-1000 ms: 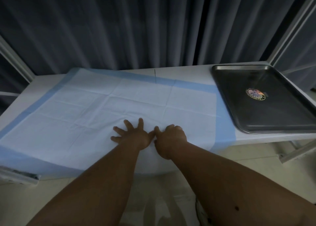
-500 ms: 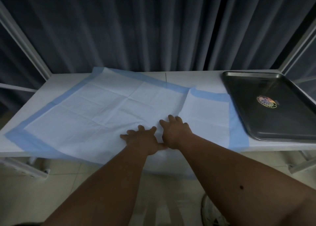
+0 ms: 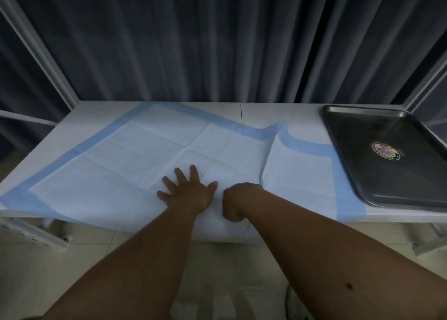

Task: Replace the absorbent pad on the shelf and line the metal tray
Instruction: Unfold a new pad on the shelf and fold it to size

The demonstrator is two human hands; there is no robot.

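Left hand (image 3: 187,194) lies flat, fingers spread, on the absorbent pad (image 3: 150,160) mid-frame; right hand (image 3: 238,202) curls, seemingly pinching its raised fold. Metal tray (image 3: 387,155) sits right.

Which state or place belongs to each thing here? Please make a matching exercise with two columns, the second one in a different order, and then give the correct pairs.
Things:
1. left hand
2. right hand
3. metal tray
4. absorbent pad

States or places:
A. lies bare at the right end of the shelf
B. fingers spread, flat on the pad
C. white with a blue border, creased into a raised fold
D. fingers curled at the base of the fold

Pairs: 1-B, 2-D, 3-A, 4-C
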